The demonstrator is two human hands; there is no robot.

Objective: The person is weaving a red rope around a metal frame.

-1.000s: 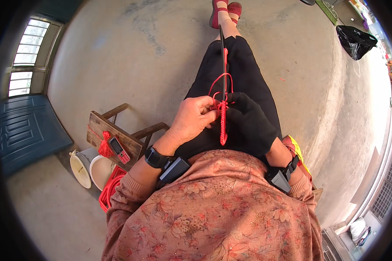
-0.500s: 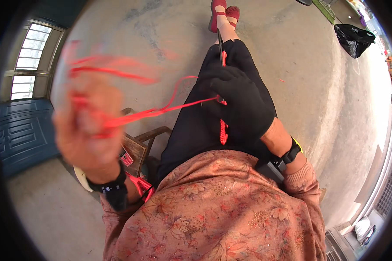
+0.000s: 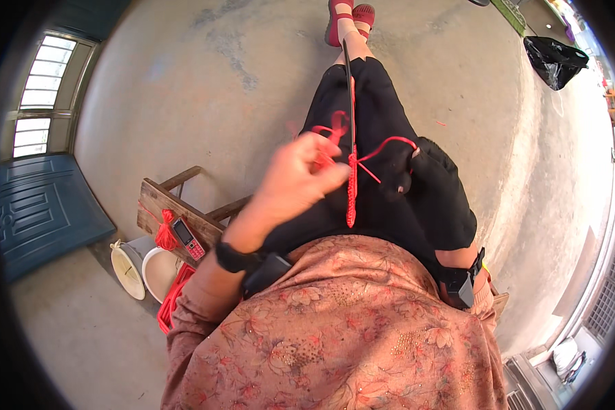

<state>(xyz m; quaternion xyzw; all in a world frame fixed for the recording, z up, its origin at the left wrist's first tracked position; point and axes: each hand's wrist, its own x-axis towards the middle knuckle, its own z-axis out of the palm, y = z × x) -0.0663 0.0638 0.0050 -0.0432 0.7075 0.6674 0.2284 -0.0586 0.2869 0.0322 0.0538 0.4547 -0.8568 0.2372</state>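
A slim black strip (image 3: 350, 75), strap or rod I cannot tell, runs down between my legs over the dark trousers. Red cord is knotted around its near part as a narrow braid (image 3: 352, 195). Just left of the braid, my bare left hand (image 3: 297, 178) is closed on looped red cord (image 3: 336, 126), slightly blurred. To the right, my right hand (image 3: 441, 191) wears a black glove with bare fingertips. A strand of red cord (image 3: 389, 139) arcs from the braid to those fingertips, which grip it. Another short cord end (image 3: 370, 172) sticks out beside the braid.
At my left stands a wooden stool (image 3: 178, 205) with a bundle of red cord (image 3: 166, 232) and a red-and-black phone (image 3: 188, 239) on it. Below are pale buckets (image 3: 128, 271) and a red basket (image 3: 174, 301). A black plastic bag (image 3: 555, 63) lies far right.
My left hand has come from far left in to the braid, bringing its cord along. The right hand has moved off the braid to the right, drawing a strand. The stool now shows.
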